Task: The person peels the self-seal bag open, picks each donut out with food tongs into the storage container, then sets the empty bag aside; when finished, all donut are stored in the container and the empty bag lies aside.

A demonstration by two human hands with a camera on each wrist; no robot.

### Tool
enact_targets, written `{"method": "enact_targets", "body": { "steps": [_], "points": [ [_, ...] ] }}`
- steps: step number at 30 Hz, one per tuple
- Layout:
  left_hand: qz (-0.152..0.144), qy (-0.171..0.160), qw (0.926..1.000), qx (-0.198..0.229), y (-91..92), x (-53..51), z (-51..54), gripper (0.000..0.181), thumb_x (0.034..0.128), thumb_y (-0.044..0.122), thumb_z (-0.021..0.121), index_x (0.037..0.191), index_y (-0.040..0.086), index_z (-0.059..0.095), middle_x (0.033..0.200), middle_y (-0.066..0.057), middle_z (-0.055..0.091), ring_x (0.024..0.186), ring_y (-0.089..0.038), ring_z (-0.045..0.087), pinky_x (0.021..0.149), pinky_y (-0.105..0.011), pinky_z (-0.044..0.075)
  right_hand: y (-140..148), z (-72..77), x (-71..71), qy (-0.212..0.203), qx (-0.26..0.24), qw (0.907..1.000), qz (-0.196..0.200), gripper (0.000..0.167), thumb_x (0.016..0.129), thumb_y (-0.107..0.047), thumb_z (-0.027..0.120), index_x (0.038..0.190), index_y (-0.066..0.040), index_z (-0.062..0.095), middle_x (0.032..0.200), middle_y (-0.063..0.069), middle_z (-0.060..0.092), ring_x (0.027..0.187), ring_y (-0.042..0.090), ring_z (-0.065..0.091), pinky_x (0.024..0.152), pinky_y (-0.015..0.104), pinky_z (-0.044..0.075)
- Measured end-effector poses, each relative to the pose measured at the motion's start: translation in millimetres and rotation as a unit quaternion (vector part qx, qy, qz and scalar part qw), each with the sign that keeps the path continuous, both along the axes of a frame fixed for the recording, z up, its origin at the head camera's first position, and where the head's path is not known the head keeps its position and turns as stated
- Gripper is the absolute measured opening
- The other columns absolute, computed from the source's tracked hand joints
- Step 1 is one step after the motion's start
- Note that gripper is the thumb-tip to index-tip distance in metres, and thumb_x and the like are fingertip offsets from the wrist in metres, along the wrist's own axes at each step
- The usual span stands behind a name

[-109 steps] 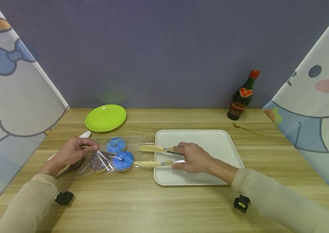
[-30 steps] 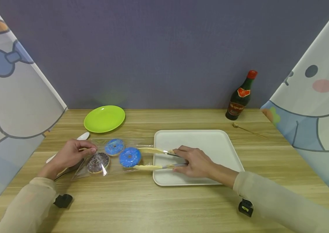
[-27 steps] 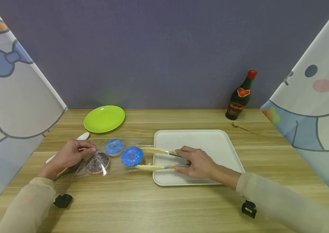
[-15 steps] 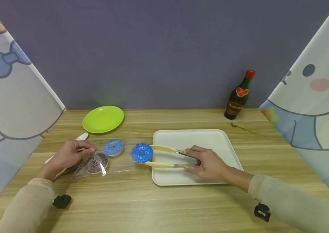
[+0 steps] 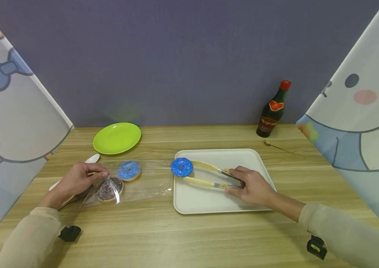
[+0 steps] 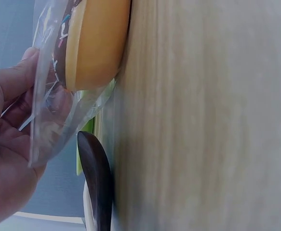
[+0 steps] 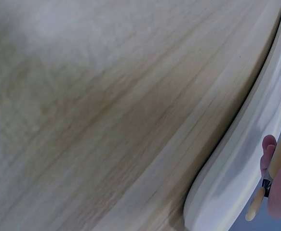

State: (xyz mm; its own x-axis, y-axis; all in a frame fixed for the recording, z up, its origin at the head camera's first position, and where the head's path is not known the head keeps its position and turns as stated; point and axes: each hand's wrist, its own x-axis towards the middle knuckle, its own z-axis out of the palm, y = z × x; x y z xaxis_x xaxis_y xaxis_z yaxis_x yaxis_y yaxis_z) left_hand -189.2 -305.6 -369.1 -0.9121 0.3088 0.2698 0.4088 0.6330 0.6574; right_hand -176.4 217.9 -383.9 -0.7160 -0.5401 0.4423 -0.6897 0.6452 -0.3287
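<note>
Tongs point(image 5: 201, 182) clasped in the right hand point(image 5: 254, 187) hold a blue donut point(image 5: 183, 171) over the left edge of the white tray point(image 5: 209, 201) while the left hand point(image 5: 76, 181) pinches the clear bag point(image 5: 147, 184), I judge, to steady it.

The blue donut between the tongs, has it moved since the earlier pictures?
Yes, to the right. Earlier the blue donut was left of the white tray; now, in the head view, it overlaps the tray's left rim.

Glossy plas. bag point(image 5: 150, 185), wood-grain tbl point(image 5: 149, 238)
</note>
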Motion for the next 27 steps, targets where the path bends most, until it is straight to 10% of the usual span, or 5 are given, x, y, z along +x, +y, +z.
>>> {"method": "enact_targets", "body": {
  "steps": [27],
  "points": [
    [0.007,0.008,0.9999,-0.012,-1.2,-1.4,-4.5,0.009,0.0833,-0.006,0.068,0.088,0.000,0.073,0.084,-0.002,0.070,0.080,0.003,0.057,0.063,-0.014,0.048,2,-3.7,-13.6,-0.008,0.045,0.9954,-0.084,0.058,0.073,-0.034,0.081,0.114,0.003,0.065,0.094,0.007,0.064,0.076,0.018,0.058,0.065,0.035,0.048]
  ]
}}
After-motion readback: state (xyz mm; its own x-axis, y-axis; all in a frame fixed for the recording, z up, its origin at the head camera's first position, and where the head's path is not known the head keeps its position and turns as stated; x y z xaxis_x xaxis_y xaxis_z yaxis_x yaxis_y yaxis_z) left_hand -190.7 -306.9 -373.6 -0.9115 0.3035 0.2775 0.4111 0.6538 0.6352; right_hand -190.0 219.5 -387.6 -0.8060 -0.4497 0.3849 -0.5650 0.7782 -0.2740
